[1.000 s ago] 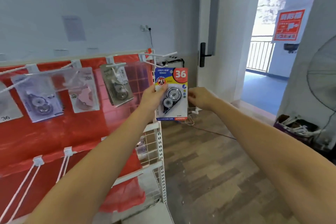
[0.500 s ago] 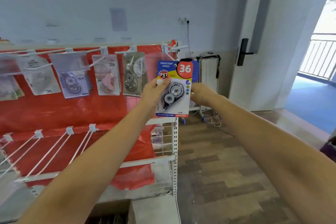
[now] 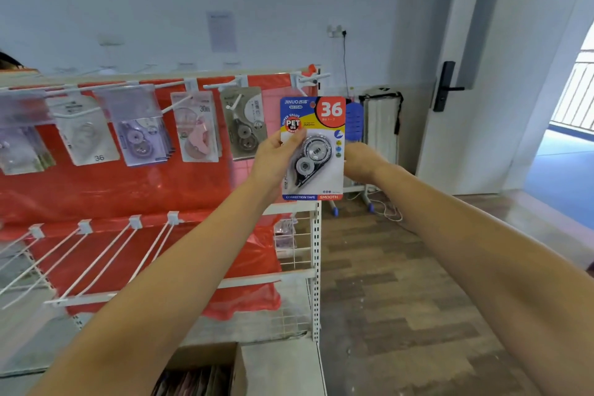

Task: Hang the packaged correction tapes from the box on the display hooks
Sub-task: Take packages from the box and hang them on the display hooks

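You have the blue, yellow and red carded correction tape blister pack (image 3: 313,148) held upright between both hands, just below and slightly left of the empty white wire display hook (image 3: 311,79) at the top right end of the red-backed display rack (image 3: 112,190). Your left hand (image 3: 273,159) pinches the pack's left edge, thumb across the front by the round "PET" badge. Your right hand (image 3: 361,161) is at the right edge, but its fingers are behind the card, so I cannot tell whether that grip is closed or merely steadying.

The hook sits at about 12 o'clock from the pack. Raise the card straight up until its hang hole, near the top beside the brand name, is level with the hook's tip, then push it away from you along the prongs. Keep the card square to the hook; a tilt will likely snag the hole's rim.

The grey carded correction tape pack (image 3: 246,124) hangs on the neighbouring hook at about 9 o'clock, so keep your left elbow from brushing it. The open cardboard box (image 3: 205,373) with the remaining packs lies at 6 o'clock, near the floor.
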Available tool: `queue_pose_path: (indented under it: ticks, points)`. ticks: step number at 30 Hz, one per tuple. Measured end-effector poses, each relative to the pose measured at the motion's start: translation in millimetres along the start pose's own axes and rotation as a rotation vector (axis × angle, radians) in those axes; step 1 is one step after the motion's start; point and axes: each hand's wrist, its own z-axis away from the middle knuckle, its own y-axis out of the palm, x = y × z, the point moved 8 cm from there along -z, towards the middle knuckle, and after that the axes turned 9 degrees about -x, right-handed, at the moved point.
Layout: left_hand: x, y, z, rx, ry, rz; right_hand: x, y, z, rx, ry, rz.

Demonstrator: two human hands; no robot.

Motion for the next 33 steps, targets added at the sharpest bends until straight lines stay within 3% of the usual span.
queue_pose_path:
  ticks: [20, 33]
  points:
    - [6, 2, -26, -0.108, -0.078, -0.133, -13, 4, 16, -0.020, 0.046, -0.014]
    - [26, -6, -84, -0.150, -0.029, -0.314, -27, 25, -11, 0.016, 0.098, -0.025]
